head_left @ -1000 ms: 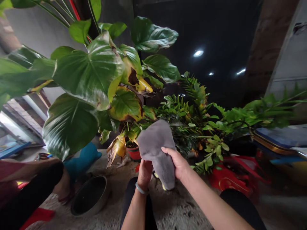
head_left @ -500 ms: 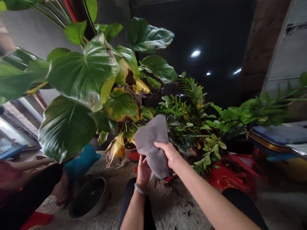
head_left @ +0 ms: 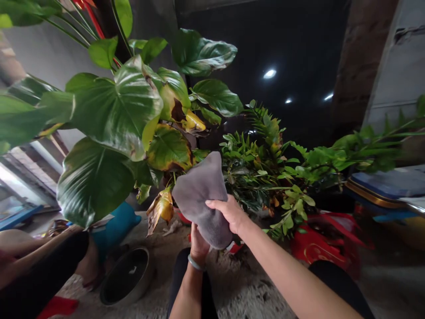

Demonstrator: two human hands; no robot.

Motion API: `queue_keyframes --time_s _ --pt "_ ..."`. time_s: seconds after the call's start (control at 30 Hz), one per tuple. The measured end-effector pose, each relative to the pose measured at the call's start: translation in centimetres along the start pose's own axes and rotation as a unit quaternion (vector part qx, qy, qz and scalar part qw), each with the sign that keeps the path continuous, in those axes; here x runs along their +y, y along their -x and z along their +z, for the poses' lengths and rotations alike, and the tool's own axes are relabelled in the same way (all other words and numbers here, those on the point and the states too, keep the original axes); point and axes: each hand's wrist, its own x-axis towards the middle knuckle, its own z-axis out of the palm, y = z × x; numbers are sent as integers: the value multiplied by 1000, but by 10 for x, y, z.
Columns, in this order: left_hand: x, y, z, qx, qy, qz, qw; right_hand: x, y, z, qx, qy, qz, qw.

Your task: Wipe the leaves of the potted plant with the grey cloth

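A soft grey plush cloth piece (head_left: 202, 195) with a rounded, uneven outline is held up in front of me. My right hand (head_left: 229, 215) grips its right side, thumb on the near face and the fingers behind. At its lower left edge is my left hand (head_left: 199, 246), with a pale bangle at the wrist; the cloth partly covers its fingers, which appear to pinch the edge. Just beneath the cloth, a small red-and-white thing (head_left: 235, 247) shows in part.
Large-leaved green plants (head_left: 116, 102) and bushier foliage (head_left: 265, 168) stand close ahead. A dark round basin (head_left: 126, 274) sits on the floor at left, beside another person's leg (head_left: 49, 266). Red bags (head_left: 322, 243) lie at right, near a blue-and-gold box (head_left: 375, 190).
The cloth has shifted a little left and tilted, showing more of its broad face. My right hand has moved slightly left with it. The view has shifted a little.
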Motion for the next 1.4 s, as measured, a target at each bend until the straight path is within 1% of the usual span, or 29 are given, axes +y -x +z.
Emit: queue_keyframes --time_s 0.07,0.1,0.17,0.23,0.27,0.3,0.37,0.4,0.43,0.47,0.5,0.57,0.6,0.67,0.73,0.77,0.83,0.87,0.93,0.97,1.0,1.03,1.1,1.17,1.23,1.27,1.3,1.33,1.4 --pt "4 -4 -1 -12 54 -28 998 26 -2 -15 61 26 68 996" --pt "6 -6 -2 -27 78 -50 995 38 4 -25 76 40 99 991" --pt "9 -7 -5 -60 93 -96 989 52 24 -43 67 61 142 986" --pt "10 -6 -7 -74 81 -126 986 48 44 -52 28 72 159 984" --pt "10 -6 -6 -73 79 -126 986 39 50 -52 4 74 149 986" --pt "9 -5 -4 -69 84 -115 987 28 52 -49 -17 72 125 989" --pt "6 -4 0 -63 109 -72 989 5 44 -39 -35 61 53 996" --pt "4 -4 2 -64 120 -54 989 -4 36 -33 -31 50 18 998" --pt "3 -4 4 -65 125 -45 989 -9 26 -29 -15 35 -3 999" --pt "2 -5 5 -66 125 -44 989 -10 17 -27 8 19 -10 1000" --pt "2 -6 5 -65 121 -50 989 -6 10 -26 32 6 -4 999" --pt "2 -8 2 -58 108 -62 991 12 7 -30 73 -4 35 997" --pt "2 -10 0 -56 98 -69 991 25 12 -35 87 5 62 994" --pt "3 -13 -4 -59 74 -81 992 47 30 -45 96 41 106 989" --pt "3 -15 -8 -71 52 -96 992 54 52 -52 90 66 127 986" --pt "3 -16 -8 -76 48 -99 991 50 60 -54 78 68 121 987" --pt "1 -17 -7 -80 54 -98 990 30 64 -52 51 56 72 994" --pt "0 -16 -6 -82 59 -96 990 16 59 -50 46 50 35 997" --pt "-2 -16 -3 -87 60 -86 991 -8 41 -47 54 31 -33 998" --pt "-2 -16 -1 -87 56 -80 991 -15 31 -46 67 12 -48 997" --pt "-2 -15 1 -86 47 -74 992 -17 22 -48 82 -9 -46 996" --pt "-2 -15 2 -84 37 -70 993 -13 16 -50 97 -28 -30 994" --pt "-1 -14 4 -77 24 -67 994 7 15 -58 125 -36 26 991" --pt "0 -13 5 -72 26 -68 995 33 30 -67 148 -2 81 986" --pt "1 -12 5 -63 33 -67 995 49 52 -75 161 29 117 979" --pt "1 -11 5 -60 36 -64 996 49 62 -77 161 33 123 979" --pt "1 -11 5 -59 36 -61 996 44 69 -79 156 31 116 981" --pt "1 -11 5 -60 34 -59 996 33 71 -80 147 21 97 984" --pt "0 -11 6 -61 33 -57 996 2 63 -82 133 -15 29 991"
